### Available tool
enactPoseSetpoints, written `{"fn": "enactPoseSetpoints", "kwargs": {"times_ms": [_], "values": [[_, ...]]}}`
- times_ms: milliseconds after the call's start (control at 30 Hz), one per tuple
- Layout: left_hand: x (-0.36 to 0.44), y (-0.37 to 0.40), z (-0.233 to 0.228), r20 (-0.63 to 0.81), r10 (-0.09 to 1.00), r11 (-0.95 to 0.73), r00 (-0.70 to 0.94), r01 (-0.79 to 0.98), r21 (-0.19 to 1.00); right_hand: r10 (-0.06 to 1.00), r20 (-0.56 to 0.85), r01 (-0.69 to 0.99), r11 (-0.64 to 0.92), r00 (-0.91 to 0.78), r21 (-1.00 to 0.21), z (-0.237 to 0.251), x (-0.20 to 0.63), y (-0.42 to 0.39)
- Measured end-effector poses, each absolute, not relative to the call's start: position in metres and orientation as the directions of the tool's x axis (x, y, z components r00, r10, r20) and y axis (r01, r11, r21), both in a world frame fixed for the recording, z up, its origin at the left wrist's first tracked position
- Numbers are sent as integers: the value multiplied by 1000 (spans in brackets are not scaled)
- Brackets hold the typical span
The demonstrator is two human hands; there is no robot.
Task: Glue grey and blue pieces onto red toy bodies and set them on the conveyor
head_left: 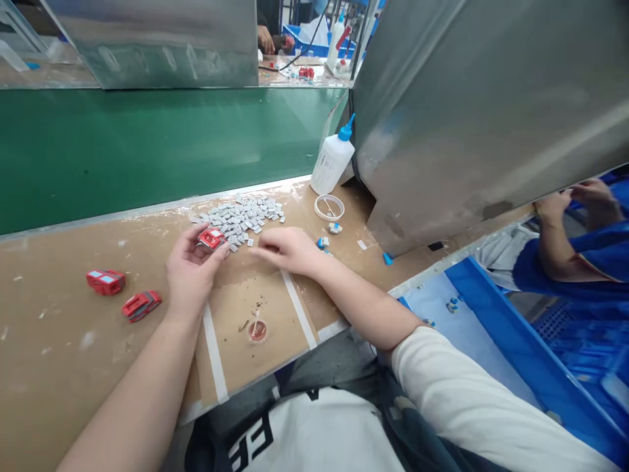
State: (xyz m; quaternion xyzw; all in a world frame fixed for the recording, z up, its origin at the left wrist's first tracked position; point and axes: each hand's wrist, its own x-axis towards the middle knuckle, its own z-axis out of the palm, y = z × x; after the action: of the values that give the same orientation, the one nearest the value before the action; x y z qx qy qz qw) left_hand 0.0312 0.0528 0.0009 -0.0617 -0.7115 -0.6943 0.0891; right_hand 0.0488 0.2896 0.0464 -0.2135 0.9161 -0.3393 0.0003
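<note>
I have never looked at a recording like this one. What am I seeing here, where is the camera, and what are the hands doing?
There is no machine here: a person works with two bare hands, and the single picture comes from a camera worn on their head, looking down at a brown workbench. The left hand holds a small red part at its fingertips. The right hand rests at the edge of a pile of small grey pieces; whether it grips one I cannot tell. Two more red parts lie to the left. Behind stand a white squeeze bottle with a blue tip and a small white ring-shaped dish. At the right edge, another person's arm in blue belongs to a co-worker.
</note>
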Motion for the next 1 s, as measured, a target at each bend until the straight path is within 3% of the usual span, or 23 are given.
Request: {"fn": "enactPoseSetpoints", "kwargs": {"times_ms": [100, 167, 267, 367, 533, 600, 667, 733, 867, 1000], "values": [[30, 54, -1, 199, -28, -5, -980, 200, 980, -91, 157, -159, 853, -983, -498, 61, 47, 313], [29, 55, 0, 180, 1, -4, -984, 180, 984, -6, 77, -34, 930, -997, -365, 69, 51, 328], [29, 55, 1, 173, 40, -9, -984, 172, 985, -53, -86, -39, 987, -995, -159, 72, 57, 340], [29, 57, 2, 181, 66, -25, -981, 179, 983, -127, -151, -110, 987, -980, -118, 63, 57, 338], [33, 58, 5, 155, 122, -42, -980, 151, 988, -206, -72, -183, 952, -976, -246, 60, 50, 324], [35, 57, 6, 171, 132, -41, -976, 167, 985, -259, 31, -245, 862, -965, -443, 64, 45, 315], [37, 57, 8, 197, 143, -50, -970, 191, 980, -272, 183, -322, 671, -945, -668, 65, 39, 303], [38, 56, 9, 217, 165, -80, -962, 206, 975, -237, 293, -372, 453, -926, -810, 61, 32, 289], [39, 57, 9, 213, 208, -133, -955, 188, 973, -191, 338, -366, 136, -921, -921, 38, 23, 271], [39, 57, 8, 166, 221, -131, -961, 139, 982, -200, 301, -311, 21, -932, -950, 18, 27, 268]]}}
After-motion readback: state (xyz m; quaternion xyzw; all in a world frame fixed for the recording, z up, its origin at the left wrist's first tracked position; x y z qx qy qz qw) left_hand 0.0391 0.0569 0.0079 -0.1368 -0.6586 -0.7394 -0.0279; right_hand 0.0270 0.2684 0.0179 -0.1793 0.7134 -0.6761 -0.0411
